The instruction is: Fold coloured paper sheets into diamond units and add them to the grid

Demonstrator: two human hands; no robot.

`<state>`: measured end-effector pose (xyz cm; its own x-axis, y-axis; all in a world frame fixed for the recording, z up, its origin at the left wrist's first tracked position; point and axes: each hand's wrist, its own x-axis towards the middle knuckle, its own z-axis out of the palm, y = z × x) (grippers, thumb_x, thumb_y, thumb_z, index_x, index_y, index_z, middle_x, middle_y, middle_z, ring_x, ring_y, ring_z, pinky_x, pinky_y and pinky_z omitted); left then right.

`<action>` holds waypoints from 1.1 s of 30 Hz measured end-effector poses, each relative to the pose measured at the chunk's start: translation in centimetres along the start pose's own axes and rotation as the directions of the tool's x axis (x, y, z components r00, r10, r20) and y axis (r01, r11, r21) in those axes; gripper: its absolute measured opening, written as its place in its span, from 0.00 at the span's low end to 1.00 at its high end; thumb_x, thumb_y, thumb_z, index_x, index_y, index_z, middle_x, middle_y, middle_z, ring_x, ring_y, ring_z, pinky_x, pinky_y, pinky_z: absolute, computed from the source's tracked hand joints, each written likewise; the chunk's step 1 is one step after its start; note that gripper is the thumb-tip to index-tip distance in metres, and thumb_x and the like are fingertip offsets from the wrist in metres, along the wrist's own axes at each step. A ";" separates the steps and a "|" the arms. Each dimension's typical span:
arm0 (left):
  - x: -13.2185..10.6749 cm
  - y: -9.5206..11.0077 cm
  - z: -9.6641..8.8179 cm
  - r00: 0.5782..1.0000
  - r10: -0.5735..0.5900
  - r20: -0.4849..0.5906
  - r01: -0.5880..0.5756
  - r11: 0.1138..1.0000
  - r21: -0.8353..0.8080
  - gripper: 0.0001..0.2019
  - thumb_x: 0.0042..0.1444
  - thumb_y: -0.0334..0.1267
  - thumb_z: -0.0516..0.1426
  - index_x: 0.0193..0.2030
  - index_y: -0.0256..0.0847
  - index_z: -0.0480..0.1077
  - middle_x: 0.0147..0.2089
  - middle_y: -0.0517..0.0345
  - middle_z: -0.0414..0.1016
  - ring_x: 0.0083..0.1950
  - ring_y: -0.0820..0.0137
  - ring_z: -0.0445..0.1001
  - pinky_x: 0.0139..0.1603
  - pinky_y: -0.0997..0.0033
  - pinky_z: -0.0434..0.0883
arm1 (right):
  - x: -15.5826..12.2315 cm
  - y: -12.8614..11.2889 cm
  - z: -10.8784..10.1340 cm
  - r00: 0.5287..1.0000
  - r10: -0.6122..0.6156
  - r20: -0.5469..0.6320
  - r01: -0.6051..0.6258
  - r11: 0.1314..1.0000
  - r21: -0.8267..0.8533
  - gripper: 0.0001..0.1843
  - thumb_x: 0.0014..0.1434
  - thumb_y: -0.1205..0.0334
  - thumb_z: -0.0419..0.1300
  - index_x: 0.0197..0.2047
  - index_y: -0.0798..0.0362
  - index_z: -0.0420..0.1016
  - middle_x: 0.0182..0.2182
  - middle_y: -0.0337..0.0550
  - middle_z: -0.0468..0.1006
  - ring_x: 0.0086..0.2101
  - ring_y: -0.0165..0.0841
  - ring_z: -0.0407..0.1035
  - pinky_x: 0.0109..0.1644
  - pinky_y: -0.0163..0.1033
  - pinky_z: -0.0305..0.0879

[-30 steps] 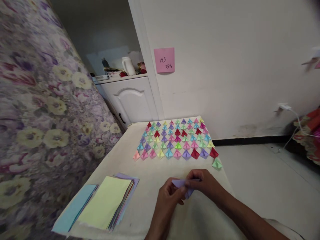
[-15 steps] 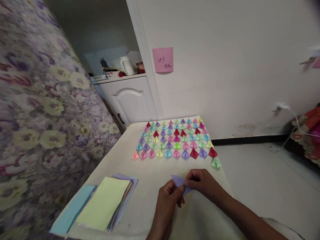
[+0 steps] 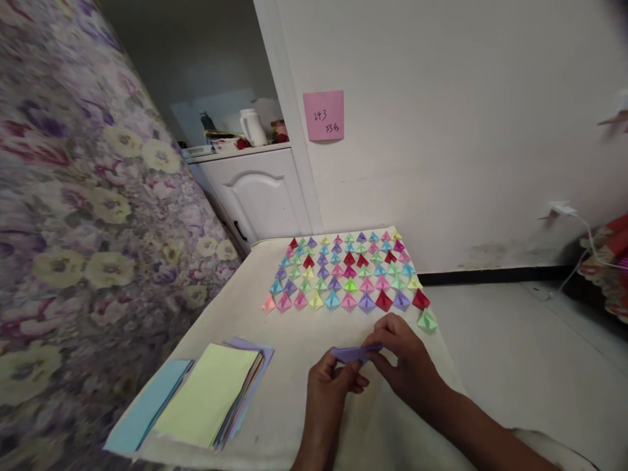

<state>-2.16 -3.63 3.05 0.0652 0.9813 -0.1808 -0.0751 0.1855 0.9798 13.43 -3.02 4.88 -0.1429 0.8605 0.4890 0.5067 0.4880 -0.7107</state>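
A small folded piece of purple paper [image 3: 347, 354] is held above the near part of the table between both hands. My left hand [image 3: 333, 379] pinches its left and lower part between thumb and fingers. My right hand [image 3: 400, 347] grips the right end, thumb below and fingers above. The paper appears narrow, seen nearly edge-on; its exact folds are too small to make out. Beyond the hands, rows of small folded paper pieces [image 3: 350, 285] in many colours cover the far part of the table. A light green folded piece [image 3: 426, 321] sits alone at the right edge.
On the left of the table [image 3: 294, 405] lie a stack of coloured paper topped with yellow [image 3: 209, 392] and a blue stack [image 3: 150, 405]. A floral curtain [image 3: 98, 261] hangs at the left. A white cabinet [image 3: 255, 190] and the wall stand behind.
The purple paper has turned from a visible triangular face to a narrower, nearly edge-on shape. My right hand has risen slightly, its fingers now over the paper's right end.
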 end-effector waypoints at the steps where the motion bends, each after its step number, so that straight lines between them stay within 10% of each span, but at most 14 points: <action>1: 0.0 0.0 0.0 1.000 0.003 -0.002 -0.003 1.000 0.006 0.09 0.47 0.37 0.60 0.32 0.33 0.71 0.20 0.56 0.75 0.22 0.73 0.71 0.26 0.76 0.67 | 0.0 0.0 0.0 1.000 0.003 0.005 -0.003 1.000 -0.003 0.10 0.50 0.74 0.56 0.33 0.50 0.72 0.31 0.40 0.65 0.34 0.32 0.63 0.35 0.36 0.60; 21: 0.2 -0.1 -0.1 0.999 0.025 -0.022 -0.023 0.997 0.068 0.06 0.46 0.37 0.60 0.30 0.35 0.71 0.19 0.58 0.74 0.22 0.73 0.71 0.25 0.77 0.67 | 0.0 -0.5 0.2 0.989 0.128 0.077 -0.135 0.985 0.104 0.08 0.49 0.75 0.55 0.29 0.52 0.67 0.29 0.37 0.65 0.27 0.27 0.62 0.31 0.32 0.60; 33: -0.4 -0.3 0.1 0.985 0.166 -0.036 -0.150 0.950 0.272 0.05 0.51 0.38 0.56 0.29 0.39 0.69 0.22 0.60 0.71 0.27 0.69 0.72 0.28 0.75 0.67 | -0.7 -0.3 0.8 0.976 0.173 0.130 -0.146 0.971 -0.191 0.04 0.53 0.64 0.56 0.30 0.48 0.72 0.25 0.35 0.71 0.23 0.28 0.65 0.29 0.33 0.56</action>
<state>-2.04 -4.05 2.81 0.0156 0.9997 -0.0184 0.1896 0.0151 0.9817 12.71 -3.64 4.35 -0.1628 0.9435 0.2885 0.6751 0.3198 -0.6648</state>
